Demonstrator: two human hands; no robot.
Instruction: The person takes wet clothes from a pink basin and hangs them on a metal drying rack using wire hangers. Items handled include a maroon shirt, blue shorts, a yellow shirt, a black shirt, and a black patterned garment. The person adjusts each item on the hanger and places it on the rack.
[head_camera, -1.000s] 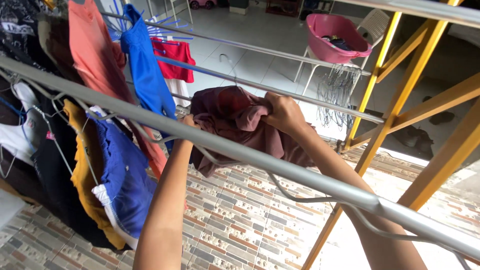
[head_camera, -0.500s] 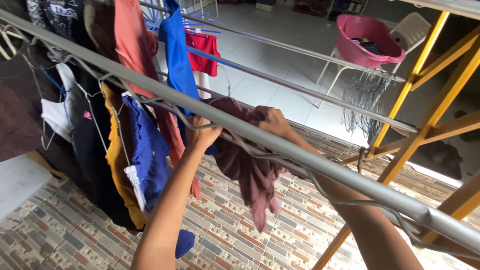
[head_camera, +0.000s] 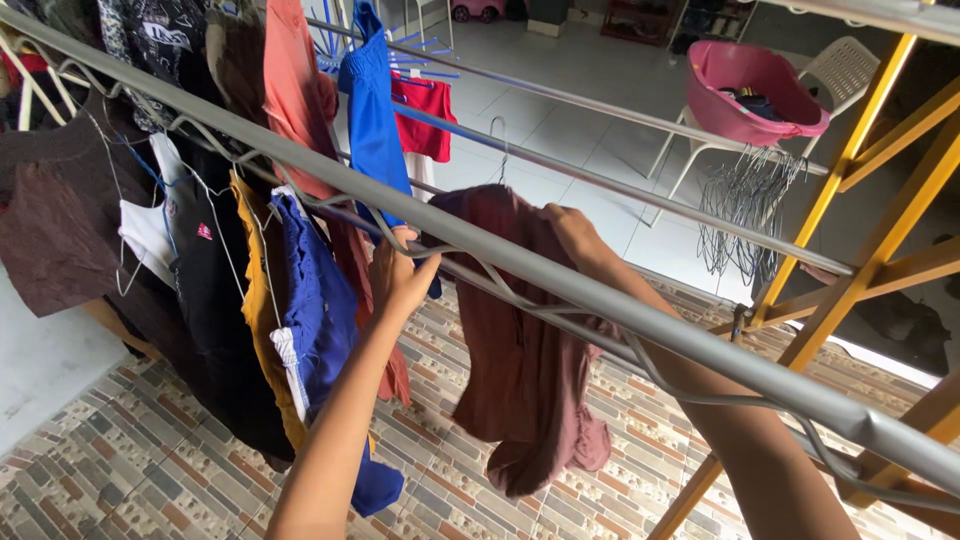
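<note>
Head view | right hand (head_camera: 580, 235) grips maroon garment (head_camera: 525, 360) | left hand (head_camera: 400, 275) beside it

Bright daylight from far right, washing out white floor tiles (head_camera: 560, 120) with glare. Near rail (head_camera: 560, 275) sharp, faint sheen along top. Clothes at left dimmer, shadowed. Wide-angle bending at edges; slight softness far back.

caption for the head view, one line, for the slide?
Two bare hands, left hand and right hand, hang a maroon garment on a grey rail.
</note>
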